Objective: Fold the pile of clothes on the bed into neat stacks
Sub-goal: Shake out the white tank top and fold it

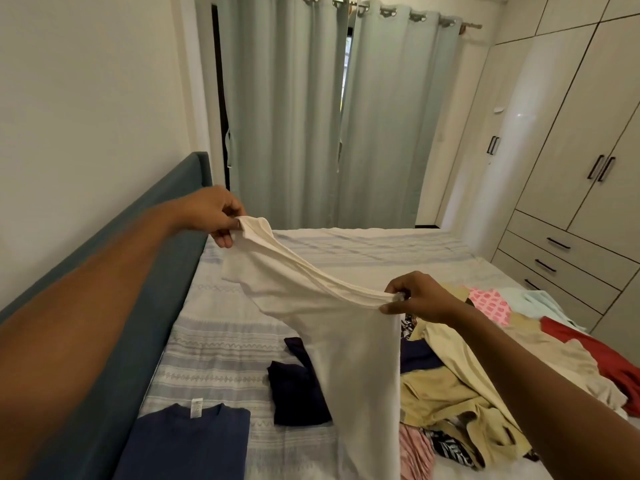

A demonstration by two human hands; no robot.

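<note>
Cream shirt [346, 341] was off the bed [214, 341], stretched in the air between both hands.

- Left hand [216, 216]: pinching one bunched end of the top edge, up and far out, near the headboard [138, 254].
- Right hand [424, 299]: pinching the other end, lower and closer to the body, over the edge of the unfolded pile [450, 386].
- The held edge ran diagonally from far-left-high to near-right-low. The rest of the shirt hung down from it toward the camera, and the bottom hem was out of frame.

Key relation: the bare sheet was left of and beyond the hanging cloth, on the left hand's side. My read is that laying it flat meant swinging the right end leftward and levelling the edge first.

In the way:
- Dark navy piece [298, 393], folded, lay right under or behind the hanging cloth. I couldn't tell whether they touched.
- Folded blue shirt [187, 441] lay near-left, just beside the navy piece.
- The pile of tan, red, pink and mint items crowded the right side.

Risk, as a judgement: the drooping hem could drag across the navy piece or snag the pile on the way down.

Progress: two items looked folded and most of the pile was untouched.
</note>
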